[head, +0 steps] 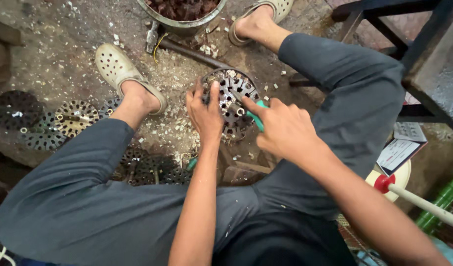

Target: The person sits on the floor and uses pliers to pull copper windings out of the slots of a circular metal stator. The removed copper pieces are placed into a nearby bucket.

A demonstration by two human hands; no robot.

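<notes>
Between the knees | left hand (205, 112) is gripping round slotted metal core (231, 101) by its rim (likely heavy, rigid) | right hand (281, 129) is clasping green-handled tool (256, 118)

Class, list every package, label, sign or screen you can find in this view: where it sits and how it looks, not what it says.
Printed card: right edge, under the dark bench, beside the right knee; flat rectangle, white with a red border and dark print.
No packages, signs or screens show.
</notes>
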